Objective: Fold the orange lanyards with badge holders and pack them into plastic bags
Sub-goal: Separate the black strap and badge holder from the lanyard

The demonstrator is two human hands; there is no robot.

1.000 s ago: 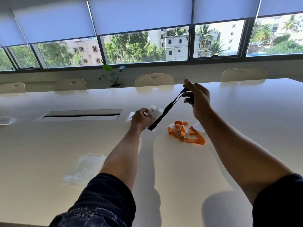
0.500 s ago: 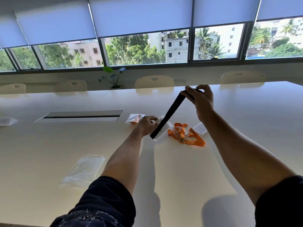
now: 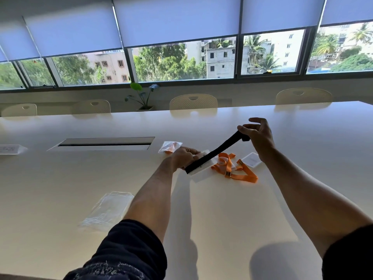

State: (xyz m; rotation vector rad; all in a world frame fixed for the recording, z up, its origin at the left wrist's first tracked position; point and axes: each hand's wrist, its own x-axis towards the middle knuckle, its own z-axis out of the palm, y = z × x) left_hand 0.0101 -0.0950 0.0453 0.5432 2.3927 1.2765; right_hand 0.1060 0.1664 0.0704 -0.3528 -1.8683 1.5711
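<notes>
My left hand (image 3: 184, 157) grips a clear badge holder (image 3: 201, 165) low over the table, at the lower end of a lanyard strap (image 3: 217, 151) that looks black against the light. My right hand (image 3: 259, 136) pinches the strap's upper end, holding it taut on a slant, with the other fingers spread. An orange lanyard (image 3: 235, 168) lies loosely heaped on the table under the strap, with a badge holder (image 3: 251, 159) beside it. A packed plastic bag (image 3: 169, 146) with orange inside lies just beyond my left hand. Empty plastic bags (image 3: 109, 209) lie near left.
The long white table (image 3: 222, 229) has a cable slot (image 3: 105, 143) at the middle left and a small packet (image 3: 11, 148) at the far left edge. Chairs (image 3: 193, 102) and a potted plant (image 3: 143, 98) stand beyond the far edge, under the windows.
Both hands have come down towards the table. The badge holder in my left hand has dropped from upright to lying nearly flat, and the strap slants lower than before.
</notes>
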